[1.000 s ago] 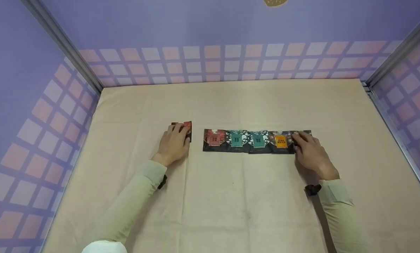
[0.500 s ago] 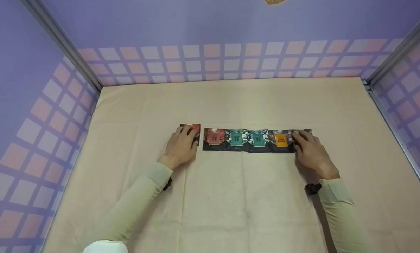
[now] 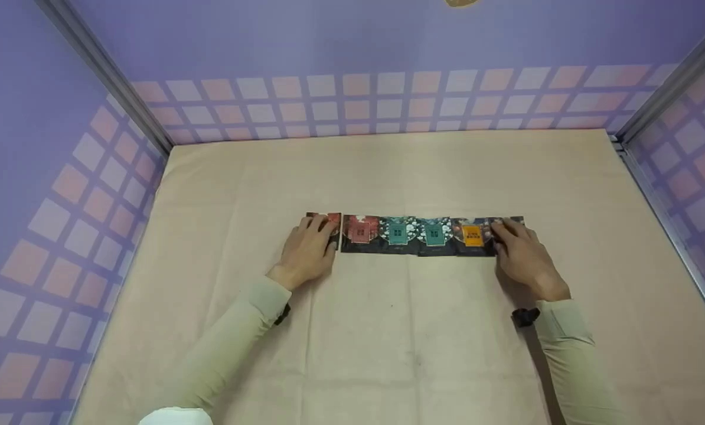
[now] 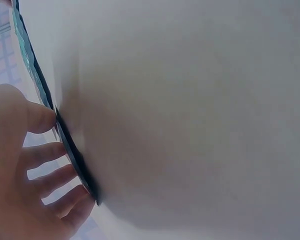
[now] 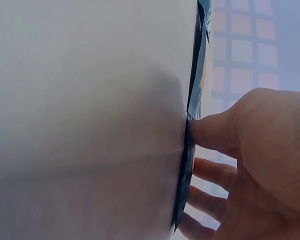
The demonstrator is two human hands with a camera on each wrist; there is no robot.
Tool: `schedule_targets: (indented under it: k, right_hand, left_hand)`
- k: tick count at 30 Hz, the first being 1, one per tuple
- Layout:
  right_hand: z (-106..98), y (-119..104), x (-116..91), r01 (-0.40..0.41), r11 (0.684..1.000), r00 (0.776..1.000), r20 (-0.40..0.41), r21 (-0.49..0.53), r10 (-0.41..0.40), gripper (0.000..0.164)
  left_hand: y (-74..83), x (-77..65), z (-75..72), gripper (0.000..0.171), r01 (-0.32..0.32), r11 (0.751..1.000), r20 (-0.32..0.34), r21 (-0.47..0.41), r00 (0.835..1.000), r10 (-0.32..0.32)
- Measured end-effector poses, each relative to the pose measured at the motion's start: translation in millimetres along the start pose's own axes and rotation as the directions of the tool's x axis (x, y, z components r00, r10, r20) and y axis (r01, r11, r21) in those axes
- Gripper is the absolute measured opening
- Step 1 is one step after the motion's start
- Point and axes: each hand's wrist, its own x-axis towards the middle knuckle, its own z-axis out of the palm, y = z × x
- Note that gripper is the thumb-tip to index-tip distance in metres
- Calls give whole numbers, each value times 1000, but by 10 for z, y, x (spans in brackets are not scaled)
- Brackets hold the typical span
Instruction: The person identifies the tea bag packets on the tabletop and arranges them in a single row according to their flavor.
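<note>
A row of flat printed sachets lies across the table. From the left come a red-labelled sachet [image 3: 360,234], two teal-labelled sachets [image 3: 398,234] and one with an orange label [image 3: 473,236]. My left hand [image 3: 305,255] rests its fingertips on another red sachet [image 3: 336,218], beside the row's left end with a thin gap between. At the right end, the fingers of my right hand [image 3: 526,260] press on a dark sachet [image 3: 516,220], mostly covered. Both wrist views show spread fingers and thumb touching the sachets from above; the left sachet [image 4: 76,155] lies flat.
A pale cloth [image 3: 364,330] with fold creases covers the table. A purple wall [image 3: 376,41] with pink and white squares stands behind, with similar panels on both sides. Metal posts [image 3: 110,74] mark the corners.
My left hand has slid its red sachet to the right and slightly nearer, bringing it almost against the row. The right hand and the row have stayed still.
</note>
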Motion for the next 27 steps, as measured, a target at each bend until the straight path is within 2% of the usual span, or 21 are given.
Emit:
schedule_targets:
  k: [10,18,27]
  right_hand:
    - [19,-8,2,-13,1000,1000,-7,-15,13,50]
    - [32,-56,27,-47,999,999,-2,-7,47,51]
    - [48,-68,33,-45,999,999,-14,7,45,52]
  left_hand:
    - [47,-13,-16,45,3,1000,19,-8,1000,-2]
    - [24,-27,-14,45,0,1000,2,-9,1000,0]
    - [14,-36,-48,43,-9,1000,-9,-8,1000,9]
